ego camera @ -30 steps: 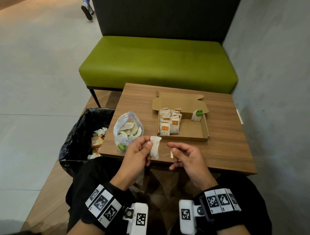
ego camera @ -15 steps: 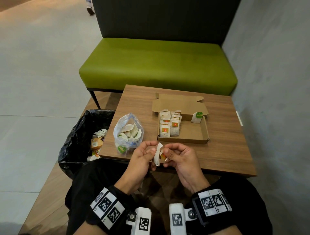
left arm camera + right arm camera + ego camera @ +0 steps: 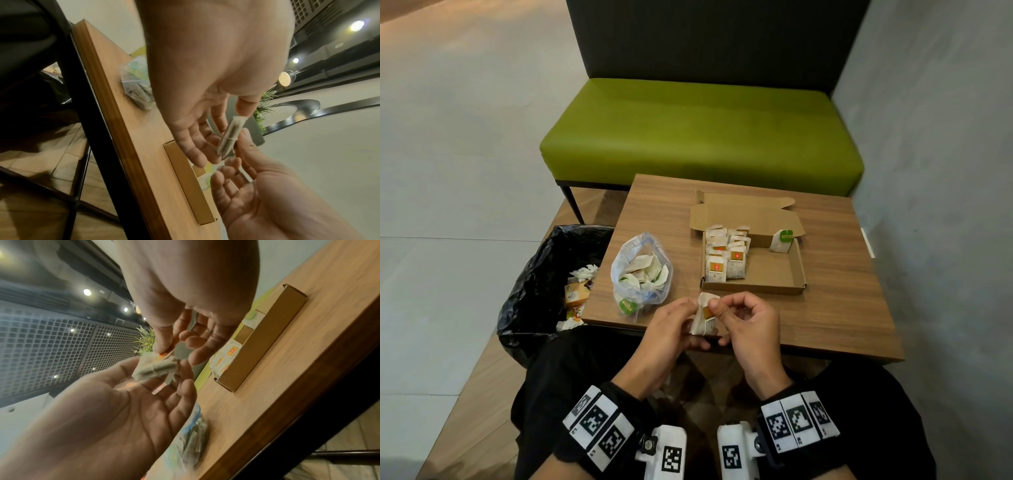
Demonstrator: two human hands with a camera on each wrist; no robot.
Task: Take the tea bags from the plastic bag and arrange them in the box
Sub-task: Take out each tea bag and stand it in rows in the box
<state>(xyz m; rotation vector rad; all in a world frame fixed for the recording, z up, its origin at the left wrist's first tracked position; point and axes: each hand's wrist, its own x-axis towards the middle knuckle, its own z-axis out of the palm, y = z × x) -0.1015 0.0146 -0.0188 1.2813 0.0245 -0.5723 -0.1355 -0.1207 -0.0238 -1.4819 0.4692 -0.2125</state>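
Closing together since a second ago, the left hand (image 3: 671, 329) and right hand (image 3: 748, 325) both pinch the white paper tea bag (image 3: 703, 317) with its orange tag above the brown wooden table's (image 3: 842, 308) near edge; its string now looks wrapped, so it seems ready for the open cardboard box (image 3: 799, 270).

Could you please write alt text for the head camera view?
Both hands hold one tea bag above the wooden table's near edge; beyond sit a plastic bag of tea bags and an open cardboard box, partly filled.
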